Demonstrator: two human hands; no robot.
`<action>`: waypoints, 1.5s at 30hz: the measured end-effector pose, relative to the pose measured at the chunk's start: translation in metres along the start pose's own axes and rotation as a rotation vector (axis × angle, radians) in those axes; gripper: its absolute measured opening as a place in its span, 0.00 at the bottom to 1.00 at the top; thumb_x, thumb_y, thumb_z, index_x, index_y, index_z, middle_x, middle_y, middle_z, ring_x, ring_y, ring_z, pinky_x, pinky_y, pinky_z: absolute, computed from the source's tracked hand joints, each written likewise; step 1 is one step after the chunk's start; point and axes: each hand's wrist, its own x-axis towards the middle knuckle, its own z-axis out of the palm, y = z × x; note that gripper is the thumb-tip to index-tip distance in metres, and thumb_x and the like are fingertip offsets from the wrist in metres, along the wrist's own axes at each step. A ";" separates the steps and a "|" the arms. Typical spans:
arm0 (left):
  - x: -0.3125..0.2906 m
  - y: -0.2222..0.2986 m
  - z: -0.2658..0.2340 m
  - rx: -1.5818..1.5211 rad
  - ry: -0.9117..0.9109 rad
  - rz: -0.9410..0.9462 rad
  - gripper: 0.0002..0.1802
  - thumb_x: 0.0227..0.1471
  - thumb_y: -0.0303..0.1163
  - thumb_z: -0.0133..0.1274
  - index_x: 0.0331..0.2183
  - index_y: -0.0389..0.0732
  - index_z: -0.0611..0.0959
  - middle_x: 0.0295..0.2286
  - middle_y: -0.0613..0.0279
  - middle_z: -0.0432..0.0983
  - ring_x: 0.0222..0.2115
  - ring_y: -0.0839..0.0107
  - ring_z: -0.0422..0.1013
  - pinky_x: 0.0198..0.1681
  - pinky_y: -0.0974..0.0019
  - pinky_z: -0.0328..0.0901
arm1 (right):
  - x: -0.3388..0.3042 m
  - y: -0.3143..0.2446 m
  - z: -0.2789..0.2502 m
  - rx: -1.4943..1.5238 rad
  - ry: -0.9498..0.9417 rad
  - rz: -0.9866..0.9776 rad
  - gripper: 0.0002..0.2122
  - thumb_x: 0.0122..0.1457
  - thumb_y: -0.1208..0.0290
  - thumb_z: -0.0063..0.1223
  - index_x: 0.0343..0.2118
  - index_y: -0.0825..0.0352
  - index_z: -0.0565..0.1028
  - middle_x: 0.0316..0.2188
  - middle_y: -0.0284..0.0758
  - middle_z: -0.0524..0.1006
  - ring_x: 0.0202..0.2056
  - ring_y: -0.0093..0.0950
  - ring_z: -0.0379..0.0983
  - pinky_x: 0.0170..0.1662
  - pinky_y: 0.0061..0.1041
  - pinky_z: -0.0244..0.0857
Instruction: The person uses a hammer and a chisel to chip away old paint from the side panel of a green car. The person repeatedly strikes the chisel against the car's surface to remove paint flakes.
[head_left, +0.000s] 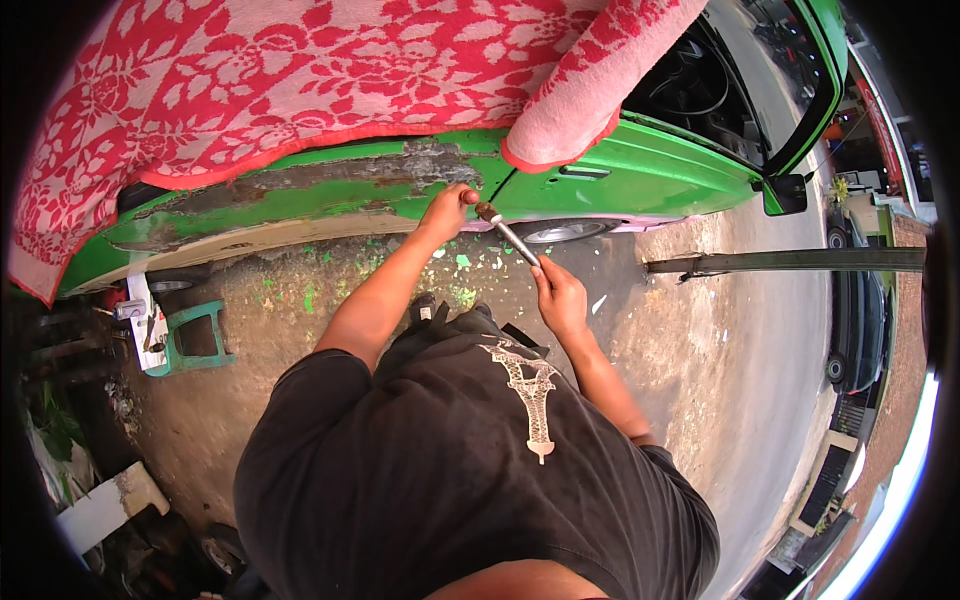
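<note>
A: A green car [640,175] is seen from above, its side panel draped with a red-and-white patterned cloth [300,80]. Below the cloth, a long patch of bare, grey-brown metal [330,180] is exposed where the paint has been stripped. Green paint flakes [462,262] are scattered on the concrete ground [700,340].

B: And the hands?

A: The left hand [447,210] is pressed against the panel at the right end of the bare patch, fingers curled; whether anything is held in it cannot be told. The right hand [558,290] is closed around the lower end of a hammer [506,234], whose head is raised just beside the left hand, near the panel's lower edge.

B: How would the step be done well?

A: By judgement, short, light blows would be best kept square to the metal, with the left thumb held clear of the head. The stripped edge where paint is lifting is best followed along, not crossed.

B: Room to move?

A: Open ground is left to the right, as far as a dark beam [790,262] lying across it. To the left, a green stand [195,338] and white clutter [145,325] sit near the car's end, well apart from the hands. Above, the hanging cloth fold [590,90] comes close to the work, so high swings are limited.
</note>
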 end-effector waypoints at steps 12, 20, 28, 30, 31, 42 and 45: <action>-0.051 0.010 -0.021 -0.150 -0.180 0.243 0.25 0.30 0.11 0.55 0.35 0.40 0.72 0.41 0.57 0.71 0.40 0.57 0.72 0.42 0.63 0.67 | -0.040 0.000 -0.008 0.253 0.233 0.305 0.14 0.62 0.68 0.55 0.44 0.73 0.77 0.22 0.37 0.76 0.23 0.21 0.69 0.30 0.23 0.64; -0.044 -0.002 -0.016 -0.125 -0.136 0.219 0.23 0.33 0.09 0.52 0.35 0.40 0.72 0.41 0.58 0.71 0.41 0.55 0.72 0.42 0.62 0.67 | -0.043 -0.004 -0.008 0.227 0.208 0.307 0.14 0.61 0.67 0.56 0.44 0.73 0.77 0.23 0.39 0.78 0.25 0.21 0.71 0.31 0.24 0.65; -0.055 0.006 -0.015 -0.061 -0.115 0.205 0.22 0.35 0.09 0.52 0.35 0.41 0.72 0.43 0.57 0.71 0.42 0.53 0.71 0.43 0.60 0.67 | -0.045 -0.001 -0.007 0.228 0.162 0.281 0.14 0.60 0.66 0.57 0.44 0.71 0.78 0.25 0.41 0.79 0.25 0.23 0.73 0.31 0.24 0.66; -0.057 0.003 -0.015 -0.043 -0.117 0.216 0.22 0.34 0.09 0.52 0.35 0.41 0.72 0.43 0.58 0.71 0.41 0.55 0.72 0.42 0.61 0.67 | -0.044 -0.001 -0.008 0.223 0.144 0.281 0.14 0.60 0.66 0.57 0.44 0.71 0.78 0.26 0.41 0.80 0.25 0.23 0.74 0.31 0.24 0.67; -0.058 -0.001 -0.015 -0.033 -0.122 0.230 0.23 0.33 0.09 0.53 0.35 0.41 0.73 0.43 0.59 0.71 0.39 0.57 0.72 0.41 0.63 0.67 | -0.043 0.000 -0.009 0.220 0.135 0.281 0.14 0.60 0.66 0.58 0.44 0.71 0.78 0.26 0.41 0.80 0.25 0.24 0.74 0.32 0.24 0.67; -0.036 0.032 -0.007 -0.050 -0.216 0.073 0.12 0.43 0.14 0.51 0.32 0.38 0.73 0.32 0.57 0.71 0.32 0.56 0.73 0.34 0.59 0.66 | -0.030 -0.006 -0.024 0.239 0.031 0.106 0.12 0.59 0.70 0.56 0.42 0.71 0.78 0.25 0.41 0.78 0.24 0.27 0.73 0.30 0.25 0.66; -0.027 0.028 -0.006 -0.038 -0.247 0.054 0.13 0.42 0.13 0.52 0.32 0.38 0.73 0.31 0.56 0.71 0.30 0.55 0.72 0.32 0.59 0.66 | -0.026 -0.003 -0.027 0.270 0.050 -0.043 0.10 0.60 0.71 0.55 0.41 0.71 0.78 0.25 0.41 0.76 0.23 0.30 0.72 0.29 0.25 0.65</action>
